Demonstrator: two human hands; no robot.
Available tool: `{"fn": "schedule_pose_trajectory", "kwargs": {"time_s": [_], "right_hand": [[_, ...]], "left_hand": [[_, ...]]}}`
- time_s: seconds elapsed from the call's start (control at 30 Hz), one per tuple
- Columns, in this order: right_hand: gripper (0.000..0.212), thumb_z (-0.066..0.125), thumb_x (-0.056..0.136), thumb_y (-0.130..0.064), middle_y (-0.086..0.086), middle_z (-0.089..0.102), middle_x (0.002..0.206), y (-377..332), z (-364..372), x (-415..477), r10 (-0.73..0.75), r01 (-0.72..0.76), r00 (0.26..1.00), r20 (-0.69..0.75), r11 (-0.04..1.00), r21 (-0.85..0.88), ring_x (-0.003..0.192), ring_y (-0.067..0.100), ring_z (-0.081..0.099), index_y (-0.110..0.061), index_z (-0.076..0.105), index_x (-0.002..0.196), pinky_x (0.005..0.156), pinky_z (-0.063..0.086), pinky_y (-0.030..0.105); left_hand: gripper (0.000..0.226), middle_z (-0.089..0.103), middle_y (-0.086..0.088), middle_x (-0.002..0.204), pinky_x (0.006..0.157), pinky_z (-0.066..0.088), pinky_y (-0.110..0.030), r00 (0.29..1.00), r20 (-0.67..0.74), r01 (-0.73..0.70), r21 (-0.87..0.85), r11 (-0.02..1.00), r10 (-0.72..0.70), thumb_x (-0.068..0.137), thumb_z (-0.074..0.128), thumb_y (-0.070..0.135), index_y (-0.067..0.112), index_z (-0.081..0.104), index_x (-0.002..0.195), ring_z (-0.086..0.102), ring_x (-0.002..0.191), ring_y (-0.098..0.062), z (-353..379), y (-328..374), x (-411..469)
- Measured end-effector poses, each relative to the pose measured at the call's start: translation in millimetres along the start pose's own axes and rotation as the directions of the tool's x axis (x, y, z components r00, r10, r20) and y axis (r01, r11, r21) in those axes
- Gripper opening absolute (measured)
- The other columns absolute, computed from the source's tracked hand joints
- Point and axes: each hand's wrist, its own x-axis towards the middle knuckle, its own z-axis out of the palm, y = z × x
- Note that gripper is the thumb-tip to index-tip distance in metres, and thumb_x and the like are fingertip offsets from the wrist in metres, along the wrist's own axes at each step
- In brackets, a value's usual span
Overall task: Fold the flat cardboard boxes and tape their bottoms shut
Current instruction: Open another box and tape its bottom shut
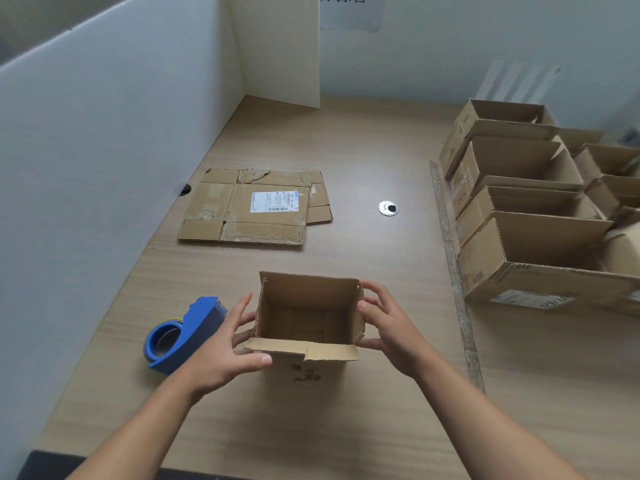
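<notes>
Table (346, 427): pale wood grain under everything we see.
Folded boxes (526, 237): open-topped, packed together at far right.
Flat cardboard (242, 206): worn, unfolded, white label up, lying at the back left.
Small box (308, 317): upright, top open, ragged edges, near flap bent outward; front centre, between both hands.
Tape dispenser (183, 334): blue, just beside our left hand.
Left hand (221, 355): fingers spread on the left wall, thumb clamping the front.
Right hand (388, 327): fingers curled against the right wall, gripping.
</notes>
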Motion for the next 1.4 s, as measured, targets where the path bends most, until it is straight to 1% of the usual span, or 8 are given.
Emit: {"fn": "schedule_pose_trajectory", "kwargs": {"time_s": [0.17,0.3,0.4,0.6,0.83,1.03,1.23,1.4], "right_hand": [[0.042,0.063,0.086,-0.043,-0.006,0.051,0.134,5.0,0.0,0.7,-0.053,0.054,0.998,0.016,0.996,-0.071,0.116,0.013,0.060,-0.048,0.049,0.126,0.086,0.059,0.049],[0.051,0.059,0.086,-0.047,-0.007,0.051,0.138,11.0,-7.1,3.5,-0.048,0.050,0.998,0.037,0.998,-0.042,0.123,0.014,0.057,-0.054,0.046,0.135,0.088,0.058,0.049],[0.044,0.057,0.091,-0.048,-0.007,0.051,0.140,15.8,-13.0,3.7,-0.042,0.045,0.997,0.064,0.998,-0.050,0.126,0.014,0.055,-0.054,0.050,0.134,0.093,0.056,0.051],[0.061,0.053,0.086,-0.063,-0.010,0.048,0.142,26.1,-19.4,1.5,-0.035,0.038,0.998,0.049,0.998,-0.057,0.126,0.008,0.053,-0.048,0.040,0.144,0.091,0.058,0.042],[0.075,0.067,0.073,-0.062,-0.023,0.043,0.145,55.7,-43.5,-8.3,-0.050,0.088,0.992,0.113,0.927,-0.365,0.134,0.001,0.044,-0.059,0.032,0.139,0.101,0.050,0.034],[0.110,0.082,0.070,-0.056,-0.032,0.014,0.158,47.0,-23.6,2.6,-0.144,0.229,0.969,0.203,0.829,-0.510,0.143,-0.007,0.020,-0.061,0.005,0.149,0.106,0.045,0.039],[0.120,0.084,0.062,-0.064,-0.022,0.028,0.153,41.1,-11.6,21.0,-0.195,0.221,0.975,0.105,0.890,-0.400,0.139,0.002,0.036,-0.057,0.004,0.151,0.109,0.043,0.050],[0.110,0.078,0.068,-0.060,-0.008,0.029,0.142,33.6,-10.2,22.9,-0.266,0.307,0.952,0.154,0.817,-0.488,0.127,0.018,0.048,-0.065,0.002,0.147,0.099,0.051,0.044]], "left_hand": [[0.098,0.045,0.012,0.141,0.105,0.047,-0.036,0.996,-0.074,-0.032,0.096,0.995,0.039,0.073,0.083,0.031,0.070,0.019,0.135,0.052,0.127,-0.009,0.6,-0.2,8.1],[0.074,0.057,0.018,0.133,0.098,0.050,-0.032,0.990,-0.133,-0.040,0.060,0.997,0.048,0.071,0.079,0.051,0.065,0.039,0.133,0.060,0.119,-0.006,1.0,-5.6,10.4],[0.059,0.056,0.020,0.130,0.090,0.047,-0.021,0.987,-0.150,-0.045,0.116,0.992,0.062,0.086,0.073,0.040,0.068,0.038,0.126,0.059,0.117,-0.003,7.7,-4.6,10.7],[0.066,0.056,0.006,0.132,0.085,0.042,-0.018,0.971,-0.236,-0.011,0.152,0.988,0.047,0.089,0.065,0.041,0.038,0.037,0.149,0.058,0.112,-0.004,16.5,-0.8,16.0],[0.063,0.065,0.009,0.122,0.073,0.042,-0.001,0.975,-0.211,-0.036,0.139,0.990,0.066,0.087,0.074,0.024,0.038,0.047,0.141,0.059,0.102,0.012,22.6,2.5,13.0],[0.054,0.056,0.050,0.101,0.071,0.040,0.002,0.968,-0.240,-0.042,0.134,0.990,0.074,0.091,0.071,0.023,0.050,0.042,0.128,0.052,0.096,0.028,32.2,10.9,14.6],[0.047,0.065,0.020,0.116,0.073,0.041,0.000,0.963,-0.266,-0.017,0.095,0.995,0.042,0.092,0.069,0.024,0.037,0.050,0.134,0.058,0.097,0.019,36.1,8.7,17.2],[0.038,0.065,0.020,0.111,0.071,0.041,0.000,0.969,-0.246,0.004,0.139,0.990,0.030,0.091,0.069,0.031,0.036,0.054,0.126,0.056,0.102,0.011,35.1,11.1,17.3]]}}
